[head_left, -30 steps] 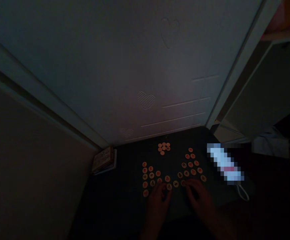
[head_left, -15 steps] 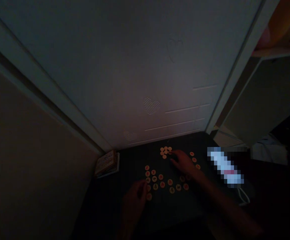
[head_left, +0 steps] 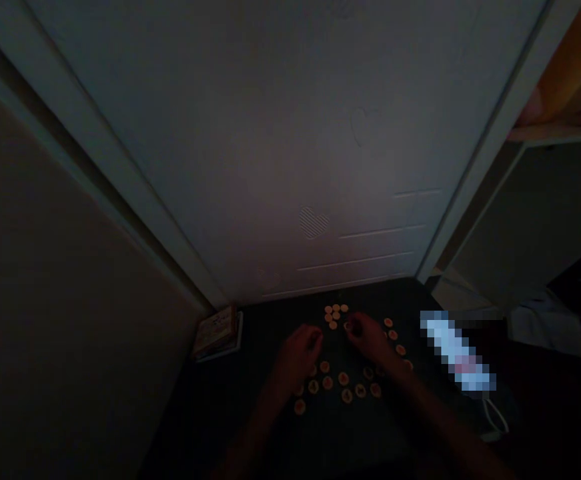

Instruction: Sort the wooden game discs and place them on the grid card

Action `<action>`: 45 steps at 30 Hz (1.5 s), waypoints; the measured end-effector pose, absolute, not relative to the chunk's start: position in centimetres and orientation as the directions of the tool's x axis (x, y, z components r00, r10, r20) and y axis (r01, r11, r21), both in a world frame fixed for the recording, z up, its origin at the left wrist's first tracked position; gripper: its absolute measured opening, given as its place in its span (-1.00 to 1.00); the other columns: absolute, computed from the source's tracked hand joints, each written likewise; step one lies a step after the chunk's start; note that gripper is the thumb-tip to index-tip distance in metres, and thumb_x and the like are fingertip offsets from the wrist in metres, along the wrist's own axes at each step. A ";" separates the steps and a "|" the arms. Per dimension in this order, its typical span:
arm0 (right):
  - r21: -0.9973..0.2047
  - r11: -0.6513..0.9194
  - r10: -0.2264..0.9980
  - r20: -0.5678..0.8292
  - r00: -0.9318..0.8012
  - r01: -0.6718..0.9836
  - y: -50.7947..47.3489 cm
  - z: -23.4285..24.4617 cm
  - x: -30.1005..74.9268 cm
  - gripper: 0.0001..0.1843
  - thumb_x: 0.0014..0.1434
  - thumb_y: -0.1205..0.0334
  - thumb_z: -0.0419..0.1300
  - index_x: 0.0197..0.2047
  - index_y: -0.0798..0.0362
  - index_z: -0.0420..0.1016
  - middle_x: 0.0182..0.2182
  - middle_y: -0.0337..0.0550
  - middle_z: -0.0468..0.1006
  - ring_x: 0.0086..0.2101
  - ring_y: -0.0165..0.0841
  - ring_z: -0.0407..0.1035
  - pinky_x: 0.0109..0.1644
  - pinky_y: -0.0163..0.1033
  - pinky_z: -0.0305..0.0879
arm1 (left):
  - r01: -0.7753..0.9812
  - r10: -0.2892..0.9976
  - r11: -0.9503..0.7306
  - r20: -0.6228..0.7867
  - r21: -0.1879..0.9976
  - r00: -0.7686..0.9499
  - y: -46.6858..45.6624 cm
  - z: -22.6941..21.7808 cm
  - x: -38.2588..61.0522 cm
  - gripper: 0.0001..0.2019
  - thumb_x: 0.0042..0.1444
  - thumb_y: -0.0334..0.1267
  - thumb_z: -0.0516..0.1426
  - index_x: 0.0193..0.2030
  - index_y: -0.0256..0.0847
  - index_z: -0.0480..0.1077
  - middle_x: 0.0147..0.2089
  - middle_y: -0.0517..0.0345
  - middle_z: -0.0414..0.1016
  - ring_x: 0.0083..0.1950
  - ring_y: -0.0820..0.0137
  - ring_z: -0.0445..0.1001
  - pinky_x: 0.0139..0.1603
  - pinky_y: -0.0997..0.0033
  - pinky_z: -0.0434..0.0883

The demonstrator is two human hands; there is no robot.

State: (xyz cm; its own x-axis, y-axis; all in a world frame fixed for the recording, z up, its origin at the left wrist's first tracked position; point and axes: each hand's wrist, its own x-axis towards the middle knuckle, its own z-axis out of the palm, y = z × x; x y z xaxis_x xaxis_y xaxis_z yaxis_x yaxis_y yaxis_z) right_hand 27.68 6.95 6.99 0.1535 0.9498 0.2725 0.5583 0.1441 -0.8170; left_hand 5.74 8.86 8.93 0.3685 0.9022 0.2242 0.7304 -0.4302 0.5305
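Observation:
Round Chinese chess pieces (head_left: 327, 383) with red or dark characters lie on the dark table, below and between my hands. Farther back, a small cluster of pale, blank-faced pieces (head_left: 336, 316) sits near the wall. My right hand (head_left: 369, 335) is closed beside that cluster, its fingertips at the edge of one pale piece (head_left: 347, 326). Over the left part of the layout my left hand (head_left: 301, 352) has its fingers curled together; whatever they may hold is hidden. My left hand and forearm cover some of the pieces.
A small stack of books (head_left: 217, 332) stands at the table's back left corner. On the right lies a bright blurred object (head_left: 455, 350) with a white cord loop (head_left: 495, 417). A pale panel with embossed hearts (head_left: 313, 223) rises behind the table (head_left: 270, 313). The scene is dim.
My left hand has moved up and right from the left column of pieces toward the pale cluster. My right hand's fingers have curled in around a piece beside the cluster. The view has shifted slightly.

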 end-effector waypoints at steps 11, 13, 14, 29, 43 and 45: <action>-0.939 -0.067 0.963 0.028 0.267 0.338 -4.1 3.7 31.6 -0.65 0.18 0.01 0.28 -0.01 -0.06 0.63 -0.06 -0.05 0.66 -0.12 -0.14 0.58 -0.02 -0.09 0.52 | 0.810 0.875 -0.477 0.095 0.341 0.476 12.9 5.7 10.5 -0.77 0.26 -0.25 0.13 0.05 -0.13 0.41 0.03 0.02 0.48 0.02 0.24 0.50 0.00 0.32 0.44; -0.962 -0.146 0.961 -0.083 0.265 0.231 -5.6 3.4 31.7 -0.62 0.19 -0.07 0.27 -0.02 -0.06 0.64 -0.08 -0.06 0.68 -0.11 -0.13 0.59 -0.03 -0.11 0.52 | 0.820 0.877 -0.470 0.073 0.327 0.474 12.8 5.6 10.5 -0.76 0.27 -0.24 0.12 0.06 -0.12 0.39 0.05 0.01 0.46 0.03 0.23 0.49 0.00 0.31 0.44; -0.965 -0.184 0.956 -0.131 0.262 0.188 -6.1 3.4 31.6 -0.60 0.18 -0.11 0.27 -0.03 -0.05 0.64 -0.08 -0.06 0.68 -0.10 -0.12 0.58 -0.03 -0.12 0.51 | 0.823 0.879 -0.467 0.063 0.323 0.473 12.8 5.6 10.5 -0.75 0.28 -0.24 0.11 0.08 -0.12 0.38 0.06 0.01 0.45 0.03 0.23 0.49 0.00 0.31 0.43; -0.951 -0.276 0.905 -0.208 0.372 0.139 -6.9 1.6 32.4 -0.51 0.13 -0.22 0.25 -0.12 0.01 0.65 -0.19 -0.05 0.70 -0.17 -0.11 0.58 -0.11 -0.16 0.48 | 0.744 0.861 -0.454 0.028 0.490 0.508 13.4 5.0 10.3 -0.76 0.18 -0.32 0.17 -0.01 -0.14 0.46 0.06 0.01 0.45 0.01 0.24 0.49 0.07 0.27 0.38; -0.901 -0.278 0.898 -0.119 0.424 0.334 -6.1 0.6 31.8 -0.58 0.22 -0.16 0.17 -0.12 -0.02 0.63 -0.16 -0.07 0.69 -0.15 -0.14 0.59 -0.04 -0.14 0.48 | 0.207 0.935 -0.073 -0.005 0.976 0.355 14.1 6.0 10.5 -0.67 0.09 -0.10 0.30 -0.07 -0.25 0.51 -0.12 -0.04 0.62 -0.20 0.31 0.60 -0.17 0.31 0.54; -0.891 -0.278 0.903 -0.115 0.414 0.359 -5.9 0.9 31.5 -0.59 0.22 -0.16 0.16 -0.14 -0.04 0.64 -0.18 -0.08 0.70 -0.17 -0.15 0.59 -0.08 -0.16 0.48 | 0.113 0.939 0.002 -0.040 0.994 0.341 13.8 6.5 10.4 -0.63 0.08 -0.06 0.31 -0.06 -0.26 0.51 -0.09 -0.07 0.63 -0.19 0.30 0.61 -0.18 0.30 0.55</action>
State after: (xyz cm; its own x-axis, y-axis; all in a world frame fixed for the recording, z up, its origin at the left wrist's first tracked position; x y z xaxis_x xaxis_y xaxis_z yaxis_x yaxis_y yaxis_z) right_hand 31.53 -5.88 0.92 0.4141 0.9029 -0.1151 0.3589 -0.2781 -0.8910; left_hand 10.36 13.84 6.53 0.3408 0.9393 -0.0404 0.1133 0.0017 0.9936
